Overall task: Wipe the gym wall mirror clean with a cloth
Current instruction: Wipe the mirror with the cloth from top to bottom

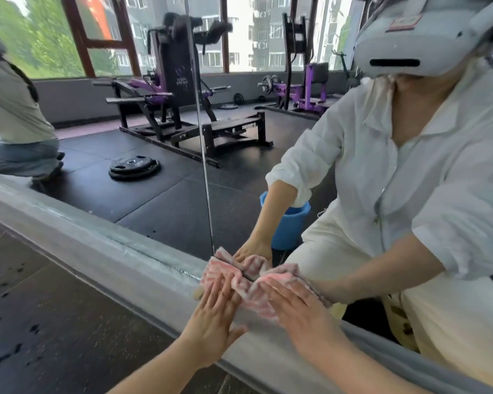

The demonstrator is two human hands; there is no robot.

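A pink and white striped cloth [246, 285] lies bunched against the bottom edge of the wall mirror [160, 200], just right of the vertical seam between two panes. My left hand [214, 317] presses flat on the cloth's left part with straight fingers. My right hand [299, 308] presses flat on its right part, fingers spread. The glass reflects both hands, the cloth and me, a person in a white shirt with a headset.
A grey ledge [97, 251] runs along the mirror's base above dark rubber floor [40, 322] with wet spots. Reflected: a blue bucket [289, 223], a weight plate [134, 167], gym machines [177, 103], and a crouching person [15, 115] at left.
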